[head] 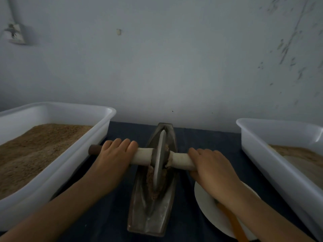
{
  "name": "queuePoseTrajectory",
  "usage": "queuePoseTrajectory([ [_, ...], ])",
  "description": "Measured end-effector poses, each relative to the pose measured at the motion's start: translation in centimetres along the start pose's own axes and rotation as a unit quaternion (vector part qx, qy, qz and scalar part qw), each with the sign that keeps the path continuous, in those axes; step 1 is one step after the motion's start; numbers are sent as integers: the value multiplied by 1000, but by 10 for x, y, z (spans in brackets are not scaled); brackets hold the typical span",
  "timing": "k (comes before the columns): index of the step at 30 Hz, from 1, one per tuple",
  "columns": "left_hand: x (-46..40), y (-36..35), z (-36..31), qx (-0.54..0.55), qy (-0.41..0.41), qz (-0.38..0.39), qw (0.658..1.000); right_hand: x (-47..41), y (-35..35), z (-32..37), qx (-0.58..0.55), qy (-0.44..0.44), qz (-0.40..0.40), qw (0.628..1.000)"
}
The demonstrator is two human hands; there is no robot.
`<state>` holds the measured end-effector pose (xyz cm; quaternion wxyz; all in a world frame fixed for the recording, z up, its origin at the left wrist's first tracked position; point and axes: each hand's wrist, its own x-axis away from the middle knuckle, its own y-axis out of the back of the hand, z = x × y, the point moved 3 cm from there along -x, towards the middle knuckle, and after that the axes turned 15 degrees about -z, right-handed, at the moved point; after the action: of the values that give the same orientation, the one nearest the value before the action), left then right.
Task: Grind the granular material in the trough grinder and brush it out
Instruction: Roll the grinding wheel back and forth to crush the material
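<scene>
Dark blue cloth (111, 217) covers the table under a pale wall. At centre lies the long grey metal trough grinder (152, 212), brown granular material (150, 180) in its groove beside the upright grey disc wheel (160, 159). The left hand (111, 154) and right hand (209, 165) curl over the pale wooden axle (141, 156). Even downward pressure keeps the wheel centred. White tubs of brown grain (57, 149) flank it; a white plate (209, 212) sits near right.

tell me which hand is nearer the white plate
Right. The right hand grips the roller handle directly above the white plate; the left hand grips the handle across the trough grinder.
</scene>
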<state>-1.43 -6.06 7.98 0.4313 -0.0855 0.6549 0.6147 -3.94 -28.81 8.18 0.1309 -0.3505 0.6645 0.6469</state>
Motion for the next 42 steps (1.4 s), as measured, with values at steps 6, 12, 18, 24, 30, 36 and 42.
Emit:
queuePoseTrajectory([
  [6, -22, -26, 9, 0, 22, -8, 1000, -30, -18, -13, 41, -1, -17, 999],
  [12, -53, -44, 11, -58, 28, -8, 998, -48, -37, -29, 56, -23, -17, 998],
  [18, -35, -36, 10, -30, 37, 13, 999, -39, -25, -17, 72, -7, -24, 997],
  [24, -31, -10, 7, 3, 2, 186, 982, -22, 0, -9, -11, -18, 120, 993],
  [30, -31, 10, 8, 91, 11, 354, 931, -20, 19, -6, -119, -28, 287, 950],
  [36, -43, -18, 12, 17, 3, 199, 980, -29, 0, -13, -59, -5, 132, 989],
  [42, -43, -46, 16, 4, 27, 15, 1000, -36, -28, -22, -9, -10, -31, 999],
])
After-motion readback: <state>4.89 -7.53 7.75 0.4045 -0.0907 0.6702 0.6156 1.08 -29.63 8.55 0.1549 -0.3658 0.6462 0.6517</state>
